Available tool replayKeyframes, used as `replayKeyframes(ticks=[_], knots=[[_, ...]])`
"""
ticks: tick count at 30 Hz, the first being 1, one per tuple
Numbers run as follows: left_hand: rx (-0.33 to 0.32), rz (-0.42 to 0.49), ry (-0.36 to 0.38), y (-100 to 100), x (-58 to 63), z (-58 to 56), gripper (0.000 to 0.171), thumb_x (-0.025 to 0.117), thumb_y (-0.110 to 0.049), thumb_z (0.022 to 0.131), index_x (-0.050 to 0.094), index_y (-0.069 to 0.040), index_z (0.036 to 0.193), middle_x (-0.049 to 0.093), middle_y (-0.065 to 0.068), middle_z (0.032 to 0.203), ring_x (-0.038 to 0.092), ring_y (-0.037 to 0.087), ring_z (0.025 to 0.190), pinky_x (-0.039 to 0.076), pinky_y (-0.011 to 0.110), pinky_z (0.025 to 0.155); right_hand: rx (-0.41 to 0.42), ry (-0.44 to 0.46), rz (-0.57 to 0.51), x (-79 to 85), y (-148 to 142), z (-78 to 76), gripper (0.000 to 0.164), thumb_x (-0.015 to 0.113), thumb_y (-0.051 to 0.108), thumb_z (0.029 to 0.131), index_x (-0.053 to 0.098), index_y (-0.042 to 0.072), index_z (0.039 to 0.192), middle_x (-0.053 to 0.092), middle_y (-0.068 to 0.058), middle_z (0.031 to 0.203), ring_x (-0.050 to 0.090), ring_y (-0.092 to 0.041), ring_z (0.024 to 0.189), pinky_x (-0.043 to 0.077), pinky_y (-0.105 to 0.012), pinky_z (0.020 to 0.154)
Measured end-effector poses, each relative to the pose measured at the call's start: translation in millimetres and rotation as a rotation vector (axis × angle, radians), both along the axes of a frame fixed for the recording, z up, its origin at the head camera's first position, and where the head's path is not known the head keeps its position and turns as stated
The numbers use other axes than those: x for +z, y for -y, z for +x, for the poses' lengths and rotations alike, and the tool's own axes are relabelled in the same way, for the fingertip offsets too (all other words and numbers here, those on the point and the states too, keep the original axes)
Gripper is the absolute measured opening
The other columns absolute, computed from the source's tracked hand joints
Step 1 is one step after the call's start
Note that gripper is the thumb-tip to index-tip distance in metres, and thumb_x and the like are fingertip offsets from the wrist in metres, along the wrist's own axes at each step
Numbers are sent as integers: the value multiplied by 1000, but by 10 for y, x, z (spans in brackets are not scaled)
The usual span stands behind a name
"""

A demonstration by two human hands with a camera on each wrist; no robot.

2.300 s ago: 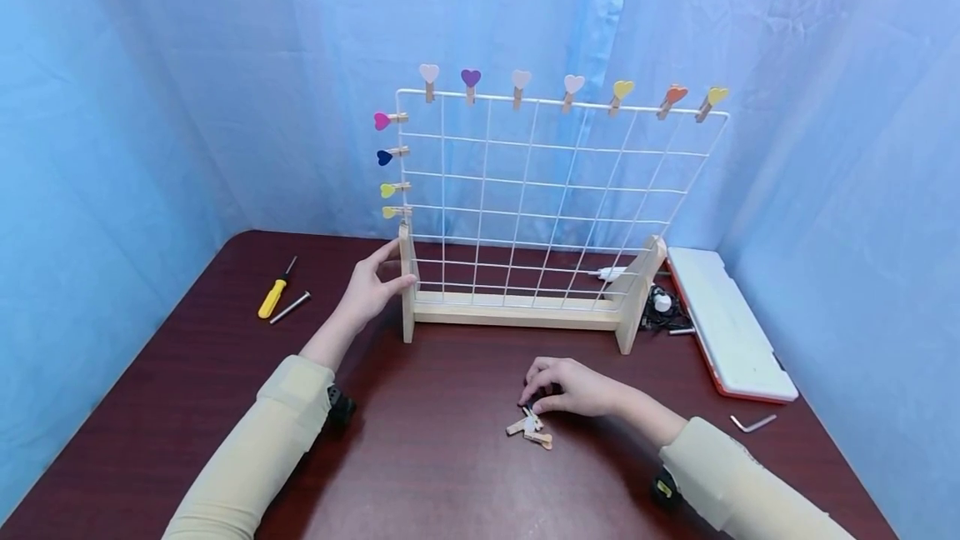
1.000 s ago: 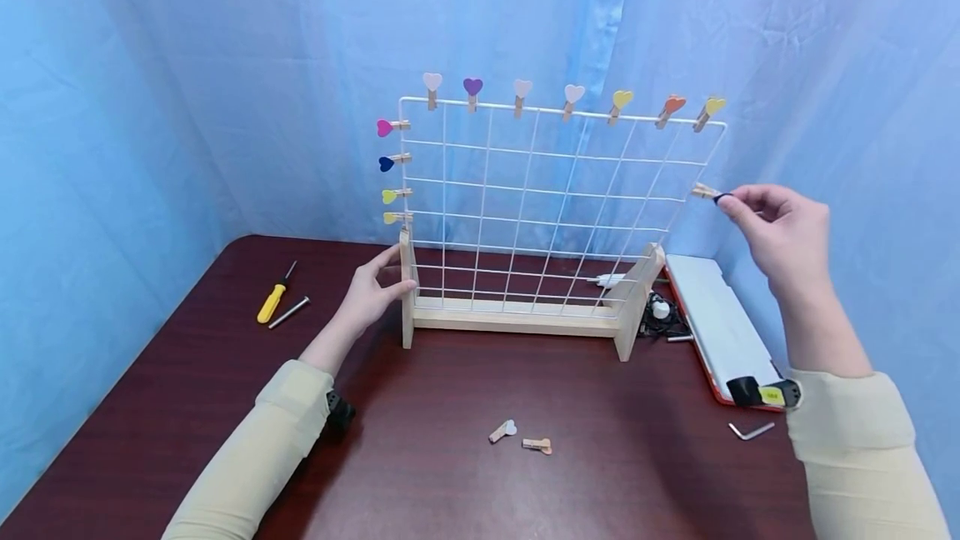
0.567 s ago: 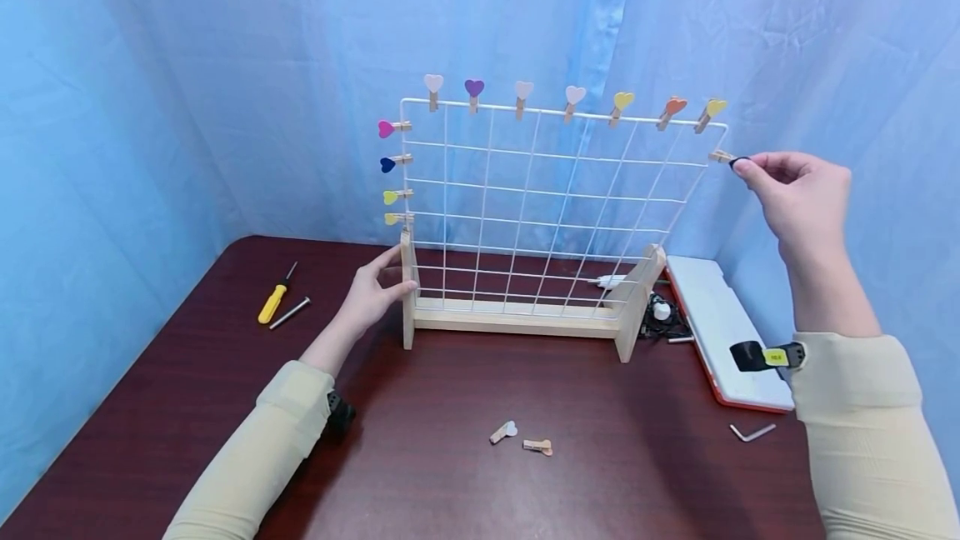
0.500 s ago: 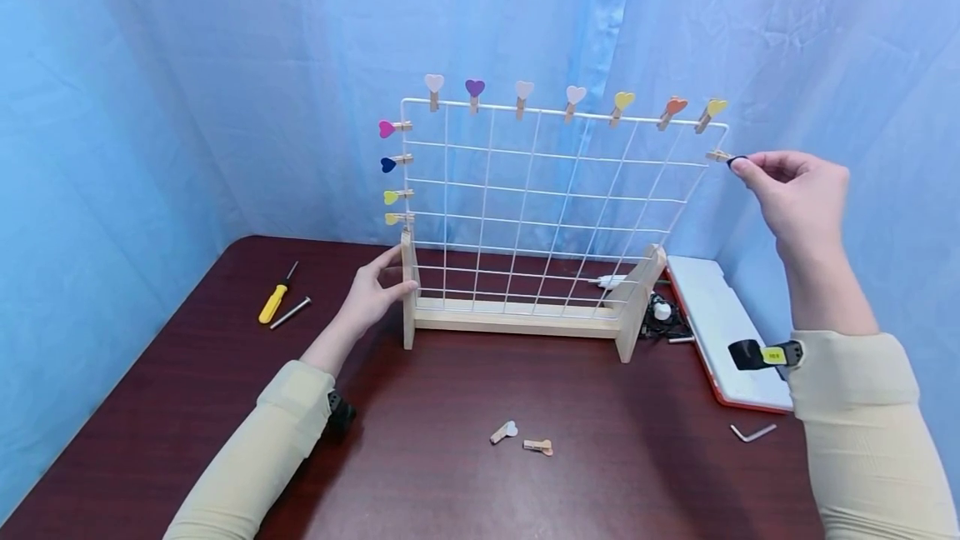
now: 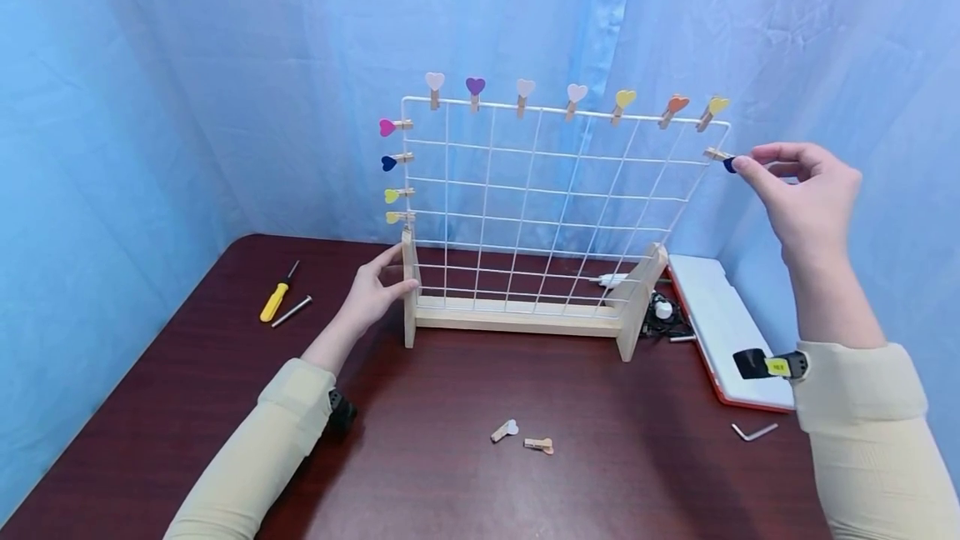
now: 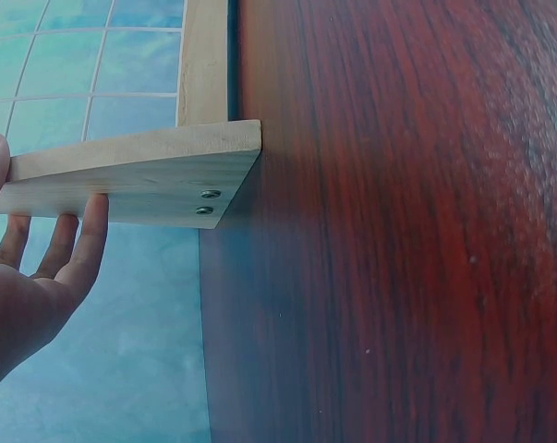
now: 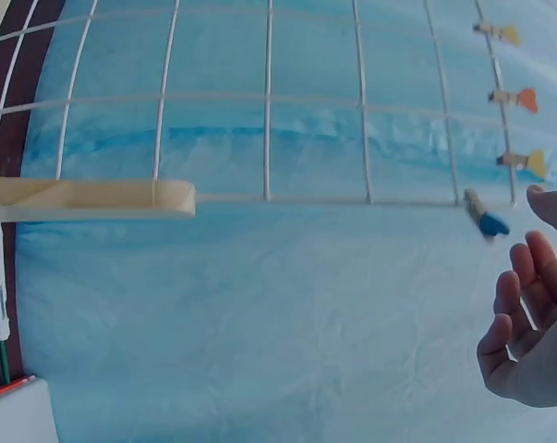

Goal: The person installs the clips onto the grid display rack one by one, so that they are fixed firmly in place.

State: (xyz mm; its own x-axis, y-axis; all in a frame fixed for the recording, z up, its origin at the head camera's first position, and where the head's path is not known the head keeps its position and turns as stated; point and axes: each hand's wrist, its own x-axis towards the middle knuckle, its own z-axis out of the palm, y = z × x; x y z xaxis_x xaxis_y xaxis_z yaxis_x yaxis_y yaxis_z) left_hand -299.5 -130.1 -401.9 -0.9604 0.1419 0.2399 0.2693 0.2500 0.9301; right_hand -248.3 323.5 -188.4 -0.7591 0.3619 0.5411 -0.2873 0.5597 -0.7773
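A white wire grid (image 5: 480,104) stands in a wooden stand (image 5: 517,319), with heart-topped clothespins along its top and left edges. My left hand (image 5: 367,288) holds the stand's left upright (image 6: 139,175), thumb over its edge and fingers against the outer face. On the grid's right edge, near the top corner, sits a clothespin with a dark blue heart (image 7: 490,224). Beside it is my right hand (image 5: 813,194); in the right wrist view, thumb and fingers are spread, apart from the clothespin. A white-heart clothespin (image 5: 505,431) and an orange-heart clothespin (image 5: 538,444) lie on the table.
At the left lie a yellow screwdriver (image 5: 274,301) and a bolt (image 5: 291,311). On the right are a white case with a red edge (image 5: 731,332), a dark cable bundle (image 5: 662,319) and a hex key (image 5: 752,432). Blue curtains surround the table.
My right hand carried the dark blue clothespin from the table up to the grid's right edge. Its fingers have since spread and come off it. My left hand has stayed on the upright.
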Motion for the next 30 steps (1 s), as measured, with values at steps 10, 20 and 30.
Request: replayKeyframes(ticks=[10, 20, 30], knots=[[-2, -1, -5, -2, -14, -21, 65, 66, -17, 80, 36, -23, 137, 46, 10, 129, 48, 27, 111, 53, 36, 73, 316, -53, 449, -729, 490, 202, 27, 76, 19, 71, 69, 13, 97, 61, 8, 82, 50, -3, 64, 40, -14, 54], [-3, 10, 2, -7, -8, -17, 65, 66, -13, 81, 36, -22, 137, 45, 10, 129, 49, 27, 110, 54, 35, 72, 745, 116, 622, -1769, 959, 361, 38, 74, 34, 70, 65, 20, 104, 60, 11, 96, 54, -12, 76, 46, -26, 63], [4, -1, -1, -1, -5, -8, 65, 66, -13, 80, 36, -21, 137, 46, 11, 128, 49, 27, 110, 54, 34, 72, 1104, 192, 644, -2442, 1204, 376, 35, 74, 25, 71, 65, 17, 104, 58, 7, 99, 55, -12, 81, 47, -24, 62]])
